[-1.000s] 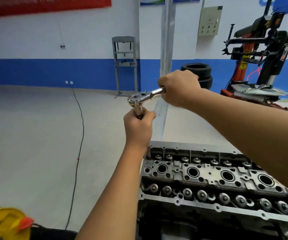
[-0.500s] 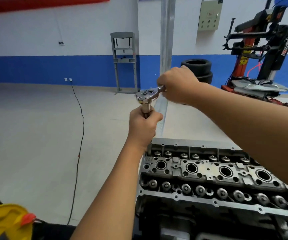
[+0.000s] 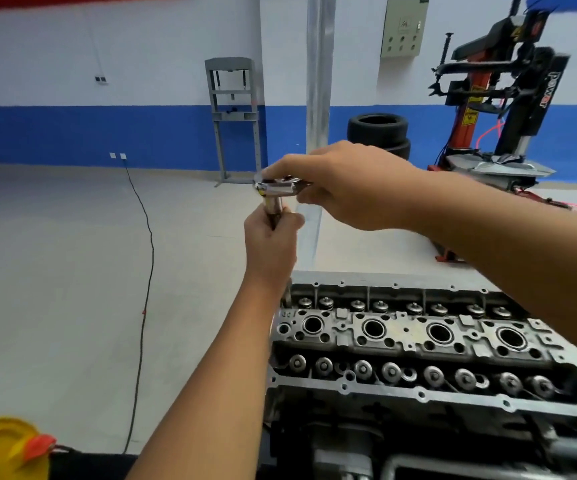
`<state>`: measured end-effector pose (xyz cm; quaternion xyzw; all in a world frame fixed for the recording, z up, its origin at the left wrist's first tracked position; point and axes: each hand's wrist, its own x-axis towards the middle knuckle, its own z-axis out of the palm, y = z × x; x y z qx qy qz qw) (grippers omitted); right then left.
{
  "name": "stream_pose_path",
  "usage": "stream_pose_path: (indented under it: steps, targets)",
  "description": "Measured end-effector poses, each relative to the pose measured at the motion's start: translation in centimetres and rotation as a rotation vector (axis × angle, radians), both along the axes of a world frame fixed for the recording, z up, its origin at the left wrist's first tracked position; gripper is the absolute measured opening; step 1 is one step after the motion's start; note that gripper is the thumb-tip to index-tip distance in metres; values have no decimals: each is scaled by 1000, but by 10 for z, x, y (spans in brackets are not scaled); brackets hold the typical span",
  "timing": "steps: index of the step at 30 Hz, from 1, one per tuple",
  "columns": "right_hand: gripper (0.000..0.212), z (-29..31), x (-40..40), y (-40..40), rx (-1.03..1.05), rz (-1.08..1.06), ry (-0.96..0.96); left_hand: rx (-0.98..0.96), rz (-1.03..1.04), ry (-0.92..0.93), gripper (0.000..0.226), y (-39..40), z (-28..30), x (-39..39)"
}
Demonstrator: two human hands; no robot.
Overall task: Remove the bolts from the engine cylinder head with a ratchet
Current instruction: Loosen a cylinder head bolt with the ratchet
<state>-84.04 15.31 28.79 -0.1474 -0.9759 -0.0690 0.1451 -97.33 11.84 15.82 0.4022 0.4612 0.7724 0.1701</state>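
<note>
Glossy chrome ratchet (image 3: 279,186), dull cast-metal cylinder head (image 3: 418,336)

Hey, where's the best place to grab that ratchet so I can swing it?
Take the ratchet by its handle, coming in from the right: the handle lies roughly level and points that way, where the right hand already wraps it. A grip farther from the head would likely give more leverage. The left hand holds the upright shaft below the head, which probably steadies it.

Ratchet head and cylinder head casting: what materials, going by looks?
Shiny silver ratchet head: looks like chrome-plated steel, with mirror-bright highlights, though blurred. Grey engine cylinder head: probably cast aluminium, with a dull matte silver rim and a darker, oil-stained centre. The round valve spring caps look like bare steel, smooth with a duller sheen.
</note>
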Motion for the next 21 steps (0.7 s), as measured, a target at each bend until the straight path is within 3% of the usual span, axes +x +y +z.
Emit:
stream_pose_path:
  steps: [4,10,13,15,18,19,21]
  targets:
    - [35,-14,7,17,-42,-1,156,73,-212,10,36,-4,-6,0]
    - [59,-12,7,16,151,-12,115,62,-217,43,47,-4,-6,4]
    - [59,-12,11,14,220,-26,131,67,-233,38,46,-4,-7,4]
    - [53,-14,14,14,138,-31,226,63,-240,20,45,-5,-7,5]
    - [46,5,16,20,-151,-79,555,53,-210,18,46,-6,-5,6]
    - [45,14,18,25,-196,-80,600,45,-205,28,46,-6,-5,7]
    - [46,23,27,27,-237,-57,507,43,-196,37,45,-7,-6,9]
